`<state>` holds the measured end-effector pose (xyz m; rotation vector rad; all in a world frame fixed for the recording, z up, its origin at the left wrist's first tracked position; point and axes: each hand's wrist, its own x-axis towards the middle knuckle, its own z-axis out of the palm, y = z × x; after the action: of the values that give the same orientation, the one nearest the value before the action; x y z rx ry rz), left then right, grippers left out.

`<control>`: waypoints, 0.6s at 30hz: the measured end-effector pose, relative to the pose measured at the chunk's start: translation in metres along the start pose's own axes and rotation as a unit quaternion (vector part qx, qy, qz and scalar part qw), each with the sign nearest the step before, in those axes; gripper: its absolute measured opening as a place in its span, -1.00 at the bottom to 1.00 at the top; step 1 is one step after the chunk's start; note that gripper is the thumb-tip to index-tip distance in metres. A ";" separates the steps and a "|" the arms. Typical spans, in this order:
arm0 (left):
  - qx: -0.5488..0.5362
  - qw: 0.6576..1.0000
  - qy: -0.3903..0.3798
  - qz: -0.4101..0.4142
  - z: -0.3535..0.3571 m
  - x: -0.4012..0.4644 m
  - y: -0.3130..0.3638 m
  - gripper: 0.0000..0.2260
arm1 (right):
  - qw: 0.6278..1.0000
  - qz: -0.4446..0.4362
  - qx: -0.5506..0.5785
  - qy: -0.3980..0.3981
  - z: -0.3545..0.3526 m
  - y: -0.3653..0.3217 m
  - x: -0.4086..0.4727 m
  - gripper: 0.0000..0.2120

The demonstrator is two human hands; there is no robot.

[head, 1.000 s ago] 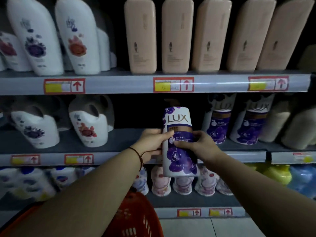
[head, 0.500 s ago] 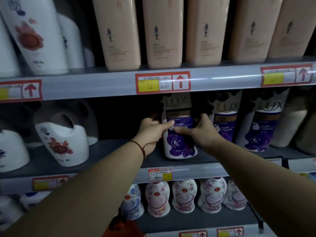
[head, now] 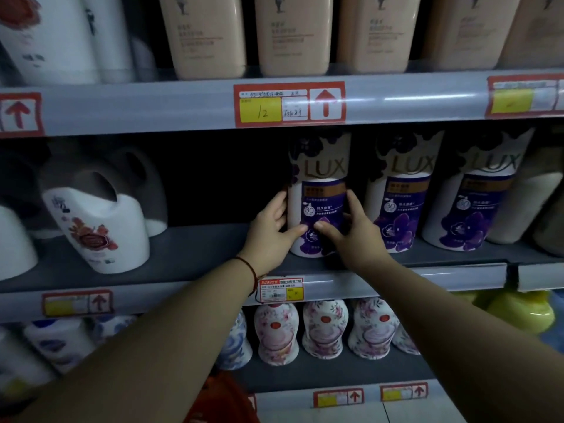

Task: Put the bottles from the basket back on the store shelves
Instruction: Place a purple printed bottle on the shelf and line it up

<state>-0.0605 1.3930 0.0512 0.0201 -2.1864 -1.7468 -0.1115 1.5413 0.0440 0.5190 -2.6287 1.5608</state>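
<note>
Hands frame the purple Lux bottle (head: 317, 193) from both sides on the middle shelf (head: 195, 257). The left hand (head: 270, 233) has its fingers laid along the bottle's left flank and its thumb across the lower front of the label; the right hand (head: 348, 230) mirrors it, fingers up the right flank, thumb meeting the other near the printed flower. Both sets of fingers wrap loosely round the bottle rather than clamping it, which suits steadying and squaring a tall, narrow container more than carrying it.

The bottle stands upright, base on the shelf as far as can be told, label facing out, at the left end of a row of matching Lux bottles (head: 403, 190), just beside the nearest one. That placement keeps like with like and fills the open end of the row; dark free space lies to its left, before the white handled jugs (head: 100, 227).

Above, peach-coloured bottles (head: 293, 35) line the upper shelf, whose edge carries a price tag (head: 288, 105) with a red arrow. Below stand floral-printed bottles (head: 325, 328). The red basket (head: 225, 398) shows only as a sliver at the bottom edge, under the left forearm; its contents cannot be seen.

This bottle looks nearly placed.
</note>
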 end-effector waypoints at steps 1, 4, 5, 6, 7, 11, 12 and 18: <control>0.005 1.000 -0.001 0.007 0.000 0.002 -0.003 -0.35 | 1.000 0.006 -0.006 0.003 0.000 -0.001 0.000 -0.17; 0.013 1.000 -0.001 0.008 0.002 0.002 -0.002 -0.37 | 0.999 0.019 -0.029 0.007 0.001 -0.007 -0.004 -0.18; 0.020 1.000 0.004 0.005 0.004 0.000 0.001 -0.38 | 0.999 0.021 -0.037 0.011 0.002 -0.010 -0.008 -0.19; 0.038 0.999 0.011 -0.001 0.005 -0.003 0.003 -0.38 | 0.999 0.022 -0.044 0.019 0.004 -0.013 -0.013 -0.20; 0.070 0.997 0.023 -0.010 0.005 -0.009 0.006 -0.36 | 0.998 0.016 -0.054 0.031 0.005 -0.017 -0.020 -0.22; 0.314 0.949 0.034 -0.026 -0.021 -0.053 0.012 -0.30 | 0.981 -0.069 -0.171 0.059 0.011 -0.027 -0.056 -0.42; 0.378 0.925 0.022 -0.014 -0.034 -0.070 0.012 -0.33 | 0.972 -0.101 -0.210 0.042 0.016 -0.030 -0.067 -0.46; 0.536 0.843 0.049 -0.002 -0.111 -0.189 -0.018 -0.55 | 0.908 -0.241 -0.325 -0.110 0.088 -0.054 -0.141 -0.48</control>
<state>0.1442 1.3254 0.0061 0.3651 -2.7464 -0.2983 0.0499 1.4790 0.0176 1.1971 -2.6444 0.4678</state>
